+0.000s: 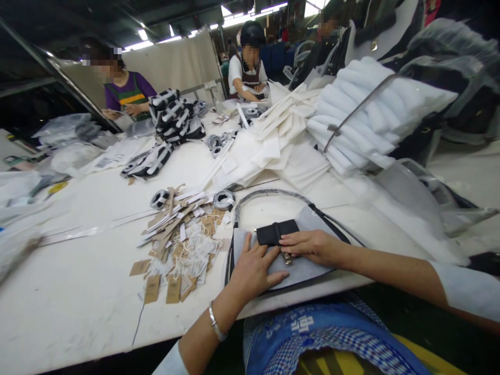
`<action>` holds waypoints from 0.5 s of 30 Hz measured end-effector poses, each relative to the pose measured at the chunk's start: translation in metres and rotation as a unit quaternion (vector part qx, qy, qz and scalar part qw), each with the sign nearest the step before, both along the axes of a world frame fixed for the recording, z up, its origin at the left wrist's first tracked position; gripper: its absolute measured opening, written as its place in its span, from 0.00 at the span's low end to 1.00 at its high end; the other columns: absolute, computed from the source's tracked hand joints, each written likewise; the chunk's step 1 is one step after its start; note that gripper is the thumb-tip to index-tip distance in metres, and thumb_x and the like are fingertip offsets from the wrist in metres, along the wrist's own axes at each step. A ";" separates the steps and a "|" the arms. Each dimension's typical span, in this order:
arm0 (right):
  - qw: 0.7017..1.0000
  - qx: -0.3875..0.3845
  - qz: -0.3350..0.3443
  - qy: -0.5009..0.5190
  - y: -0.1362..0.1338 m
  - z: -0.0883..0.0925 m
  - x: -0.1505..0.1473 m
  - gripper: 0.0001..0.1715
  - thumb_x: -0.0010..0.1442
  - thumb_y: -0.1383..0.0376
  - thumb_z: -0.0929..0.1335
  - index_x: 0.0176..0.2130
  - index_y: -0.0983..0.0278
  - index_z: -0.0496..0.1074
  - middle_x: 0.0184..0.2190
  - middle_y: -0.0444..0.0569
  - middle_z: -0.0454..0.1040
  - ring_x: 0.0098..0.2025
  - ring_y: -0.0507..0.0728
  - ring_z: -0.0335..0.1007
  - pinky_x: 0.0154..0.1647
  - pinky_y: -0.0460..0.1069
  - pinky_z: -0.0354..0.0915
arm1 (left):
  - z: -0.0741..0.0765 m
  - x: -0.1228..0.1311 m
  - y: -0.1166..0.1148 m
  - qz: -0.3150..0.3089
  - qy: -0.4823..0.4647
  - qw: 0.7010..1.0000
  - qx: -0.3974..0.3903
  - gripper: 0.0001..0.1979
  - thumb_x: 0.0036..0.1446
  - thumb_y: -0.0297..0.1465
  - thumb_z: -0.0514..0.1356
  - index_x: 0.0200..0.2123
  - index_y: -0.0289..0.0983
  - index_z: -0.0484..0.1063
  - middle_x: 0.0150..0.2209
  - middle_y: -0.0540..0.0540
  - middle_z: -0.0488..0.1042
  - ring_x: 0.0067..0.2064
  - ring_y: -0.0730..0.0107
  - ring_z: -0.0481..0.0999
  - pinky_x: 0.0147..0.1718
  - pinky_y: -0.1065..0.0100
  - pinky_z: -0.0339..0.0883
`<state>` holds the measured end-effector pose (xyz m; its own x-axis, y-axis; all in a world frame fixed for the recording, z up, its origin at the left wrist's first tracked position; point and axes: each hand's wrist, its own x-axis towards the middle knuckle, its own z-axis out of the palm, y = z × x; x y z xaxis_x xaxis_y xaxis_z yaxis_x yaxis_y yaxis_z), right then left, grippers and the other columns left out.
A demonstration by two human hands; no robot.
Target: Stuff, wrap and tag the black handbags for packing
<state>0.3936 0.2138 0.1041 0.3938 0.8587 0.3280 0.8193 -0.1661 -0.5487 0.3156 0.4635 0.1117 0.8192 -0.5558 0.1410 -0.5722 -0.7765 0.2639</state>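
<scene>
A handbag [234, 250] with a curved, film-wrapped strap lies flat at the table's front edge, its face covered by a grey sheet [312, 268]. On the sheet sits a black flap [267, 235] with a strip across it and a gold-coloured metal clasp [287, 257] below. My left hand [253, 268] rests with fingers spread on the sheet, fingertips at the flap's lower edge. From the right, my right hand [312, 247] lies with its fingers stretched out over the strip and the top of the clasp. The bag's underside is hidden.
Left of the bag lies a heap of brown and white tags [183, 245] with strings. Wrapped strap coils [224, 199], white foam sheets [273, 151] and a strapped bundle of white padding [371, 109] stand behind. Across the table two people work near stacked black pieces [174, 117].
</scene>
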 end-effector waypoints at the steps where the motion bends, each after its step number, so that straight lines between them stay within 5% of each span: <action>1: 1.000 0.008 0.003 -0.003 -0.001 -0.003 0.000 0.20 0.69 0.70 0.63 0.57 0.59 0.75 0.57 0.50 0.74 0.62 0.54 0.66 0.64 0.50 0.64 | -0.002 -0.002 0.000 0.001 -0.018 1.000 -0.002 0.30 0.60 0.51 0.61 0.58 0.39 0.69 0.47 0.42 0.77 0.56 0.53 0.72 0.68 0.37 0.40; 7: 0.997 0.040 0.029 -0.060 -0.004 -0.015 -0.001 0.22 0.71 0.71 0.60 0.60 0.63 0.71 0.58 0.54 0.73 0.65 0.55 0.61 0.65 0.53 0.64 | 0.001 -0.018 -0.002 0.025 -0.172 0.984 -0.031 0.28 0.63 0.49 0.59 0.54 0.32 0.70 0.48 0.39 0.79 0.52 0.54 0.77 0.63 0.42 0.59; 12: 0.993 0.037 0.029 -0.104 -0.002 -0.017 -0.004 0.21 0.72 0.70 0.60 0.59 0.67 0.71 0.56 0.57 0.75 0.65 0.56 0.63 0.64 0.54 0.65 | 0.010 -0.020 -0.003 -0.171 -0.178 0.969 -0.008 0.18 0.69 0.26 0.53 0.60 0.32 0.65 0.55 0.42 0.76 0.57 0.65 0.74 0.58 0.63 0.69; 15: 0.994 0.012 0.020 -0.103 -0.002 -0.015 -0.006 0.21 0.72 0.69 0.60 0.60 0.67 0.70 0.56 0.57 0.74 0.64 0.56 0.63 0.64 0.55 0.65 | 0.010 -0.018 -0.003 -0.188 -0.136 0.972 -0.018 0.18 0.70 0.23 0.50 0.61 0.30 0.65 0.60 0.42 0.72 0.63 0.65 0.69 0.61 0.64 0.67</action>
<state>0.3881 0.2123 0.0888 0.2819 0.8632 0.4188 0.9207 -0.1205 -0.3712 0.2974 0.4604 0.1216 0.4883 -0.7996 0.3495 -0.8666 -0.4914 0.0865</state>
